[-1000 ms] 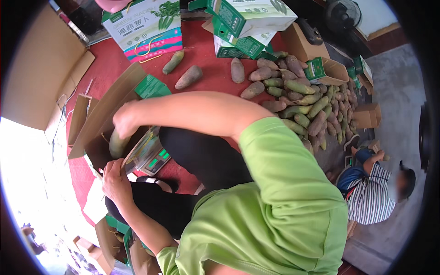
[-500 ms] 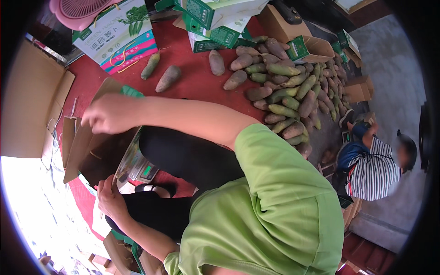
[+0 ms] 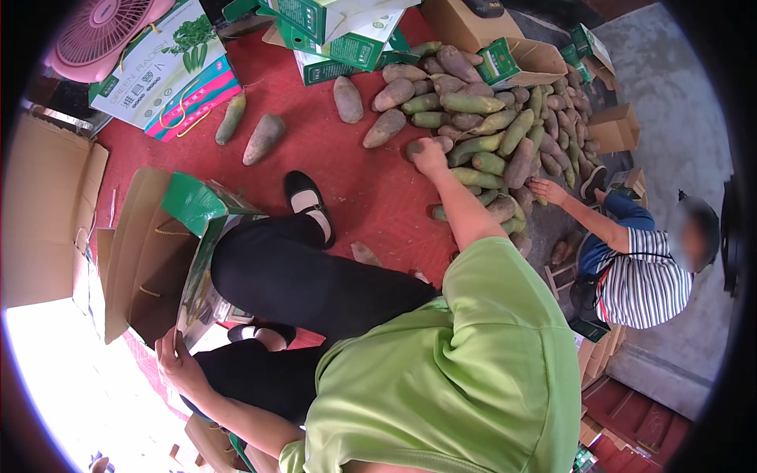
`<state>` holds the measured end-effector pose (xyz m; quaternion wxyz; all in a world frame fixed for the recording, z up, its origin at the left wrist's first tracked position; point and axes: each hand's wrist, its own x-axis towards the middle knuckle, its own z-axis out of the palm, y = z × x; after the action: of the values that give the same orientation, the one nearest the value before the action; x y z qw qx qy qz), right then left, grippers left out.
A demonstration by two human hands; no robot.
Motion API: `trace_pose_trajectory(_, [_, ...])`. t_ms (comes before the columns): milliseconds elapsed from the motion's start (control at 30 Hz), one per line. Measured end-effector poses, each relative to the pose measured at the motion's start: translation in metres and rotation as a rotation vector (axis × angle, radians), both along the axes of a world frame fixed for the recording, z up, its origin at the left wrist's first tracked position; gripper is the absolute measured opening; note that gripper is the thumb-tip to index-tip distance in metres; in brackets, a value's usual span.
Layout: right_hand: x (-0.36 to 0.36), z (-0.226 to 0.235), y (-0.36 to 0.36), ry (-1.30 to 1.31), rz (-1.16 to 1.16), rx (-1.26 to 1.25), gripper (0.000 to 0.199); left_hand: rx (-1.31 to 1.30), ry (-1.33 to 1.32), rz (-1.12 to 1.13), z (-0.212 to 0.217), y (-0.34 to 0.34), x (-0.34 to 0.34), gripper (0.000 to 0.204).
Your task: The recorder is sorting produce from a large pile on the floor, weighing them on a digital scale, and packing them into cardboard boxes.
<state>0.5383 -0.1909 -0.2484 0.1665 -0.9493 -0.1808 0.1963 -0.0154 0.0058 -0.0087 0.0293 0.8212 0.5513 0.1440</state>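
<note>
An open cardboard carton (image 3: 162, 260) with green-and-white outer panels and yellow cord handles stands by my knees. My left hand (image 3: 177, 364) is closed on the near edge of this carton, fingers over its rim. My right arm reaches out to the near left side of a large radish pile (image 3: 493, 142), green and brownish-purple. There my right hand (image 3: 431, 156) is closed around a radish (image 3: 413, 148), which it mostly covers. A few loose radishes, among them a brownish one (image 3: 265, 139), lie left of the pile.
A scale (image 3: 230, 313) is partly hidden behind the carton. Printed boxes (image 3: 339, 31) and a pink fan (image 3: 106, 35) stand at the far side. At right, a person in a striped shirt (image 3: 646, 276) reaches to the pile. A small open box (image 3: 520, 63) sits behind it.
My right hand has gone from the carton's flaps rightward to the pile and closed on a radish. My left hand stays on the carton's edge. The other person's arm now extends to the pile.
</note>
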Motion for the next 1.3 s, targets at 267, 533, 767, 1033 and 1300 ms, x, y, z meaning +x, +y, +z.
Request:
trace_pose_trajectory(267, [0.058,-0.023,-0.051,0.023,-0.220,-0.085,0.075,-0.068,-0.061,-0.003,-0.006,0.002,-0.004,0.011])
trace_pose_trajectory(533, [0.084,-0.072,-0.061,0.089,-0.190,0.045,0.091,-0.067,-0.087,-0.013,-0.012,0.005,-0.007,0.012])
trace_pose_trajectory(767, [0.026,-0.041,-0.027,-0.005,-0.127,-0.098,0.069,-0.072,-0.099,-0.009,-0.013,0.008,-0.004,0.012])
trace_pose_trajectory(1033, [-0.001,-0.051,-0.021,-0.062,-0.295,-0.015,0.057,-0.058,-0.072,0.022,-0.007,0.002,0.004,0.018])
trace_pose_trajectory(1300, [-0.037,0.019,0.020,0.494,-0.313,0.447,0.048,-0.021,-0.026,0.038,0.013,-0.003,0.016,0.023])
